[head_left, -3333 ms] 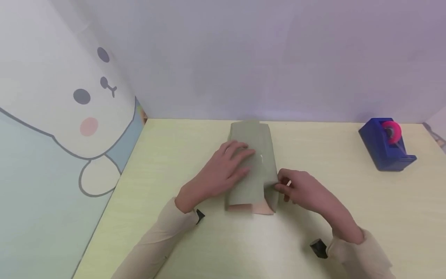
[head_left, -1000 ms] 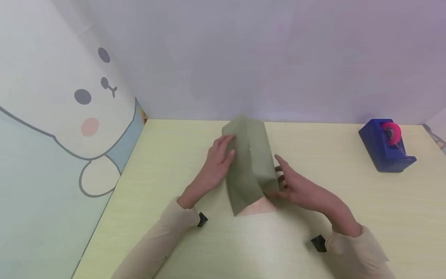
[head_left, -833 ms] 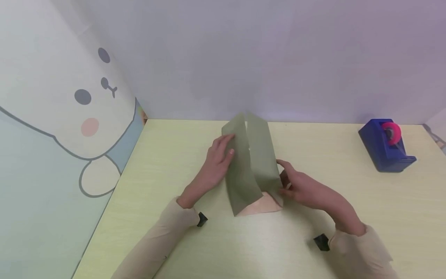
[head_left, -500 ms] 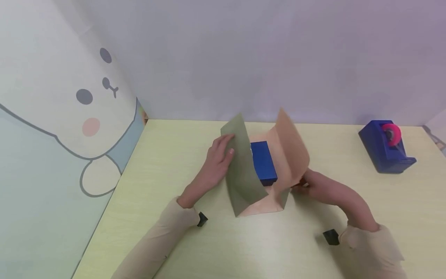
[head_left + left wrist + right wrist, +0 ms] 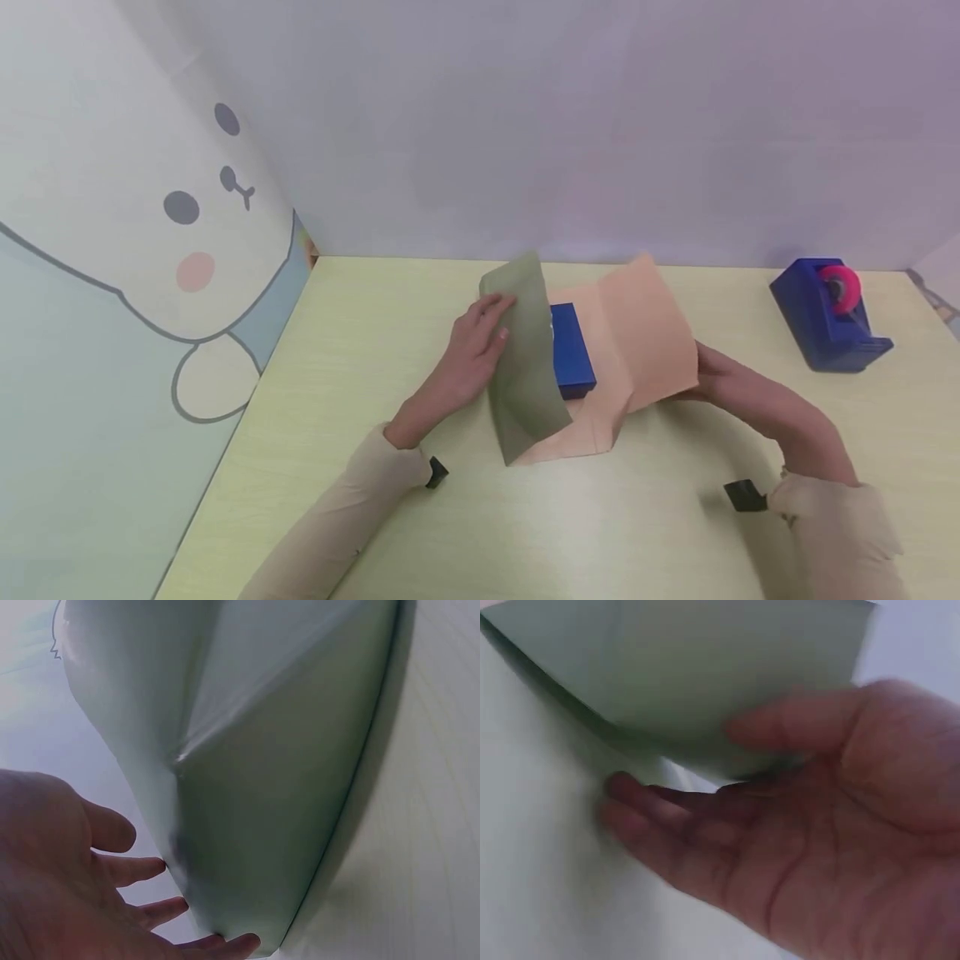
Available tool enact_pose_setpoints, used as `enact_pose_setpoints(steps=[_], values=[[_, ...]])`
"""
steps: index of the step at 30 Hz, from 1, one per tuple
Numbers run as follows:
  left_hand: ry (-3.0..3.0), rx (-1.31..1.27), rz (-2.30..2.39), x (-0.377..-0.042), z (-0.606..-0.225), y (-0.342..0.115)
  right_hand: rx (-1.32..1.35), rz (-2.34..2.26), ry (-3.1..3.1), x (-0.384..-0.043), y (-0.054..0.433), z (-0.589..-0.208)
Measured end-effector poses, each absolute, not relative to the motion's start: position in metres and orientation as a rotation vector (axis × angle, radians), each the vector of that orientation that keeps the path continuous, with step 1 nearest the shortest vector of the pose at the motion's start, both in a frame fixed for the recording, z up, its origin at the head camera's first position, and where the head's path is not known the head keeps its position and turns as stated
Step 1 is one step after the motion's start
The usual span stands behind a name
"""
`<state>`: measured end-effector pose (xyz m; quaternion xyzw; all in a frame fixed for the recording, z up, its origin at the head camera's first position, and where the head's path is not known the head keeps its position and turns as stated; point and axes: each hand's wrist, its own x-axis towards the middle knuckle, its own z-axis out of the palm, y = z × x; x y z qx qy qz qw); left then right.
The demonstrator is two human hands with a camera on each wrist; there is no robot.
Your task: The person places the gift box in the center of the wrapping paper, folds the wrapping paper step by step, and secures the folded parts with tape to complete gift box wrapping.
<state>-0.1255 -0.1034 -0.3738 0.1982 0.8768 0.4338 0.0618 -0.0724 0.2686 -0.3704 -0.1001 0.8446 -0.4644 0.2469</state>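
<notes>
Resting relaxed fingers on creased green paper (image 5: pixel 527 379), the left hand (image 5: pixel 471 354) grasps nothing in the head view, where a rectangular blue box (image 5: pixel 573 352) lies on the paper's peach inner face, partly hidden. In the left wrist view, that hand's fingertips touch the paper's edge. In the right wrist view, the right hand (image 5: pixel 780 825) lies unclenched against the green outer side.

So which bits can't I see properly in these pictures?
How far left the blue box goes: head view, the green flap covers that side.

Whether the right grip pinches the paper: head view, the peach flap hides most of its fingers; the right wrist view is blurred there.

The rest of the white cartoon animal on the wall: head view, cut off by the left edge.
</notes>
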Motion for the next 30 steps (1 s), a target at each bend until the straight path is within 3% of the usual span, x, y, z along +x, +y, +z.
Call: enact_pose_setpoints(steps=[6, 17, 25, 30], values=[[2.644, 0.607, 1.299, -0.125, -0.374, -0.102, -0.334, -1.188, 2.172, -0.065, 0.293, -0.364], [2.652, 0.595, 1.285, -0.123, -0.374, -0.101, -0.042, -1.081, 2.266, -0.069, 0.295, -0.353], [2.657, 0.597, 1.285, -0.124, -0.376, -0.102, -0.190, -0.871, 2.731, -0.068, 0.272, -0.334], [2.681, 0.613, 1.296, -0.126, -0.378, -0.102, -0.263, -1.022, 2.843, -0.057, 0.247, -0.318]])
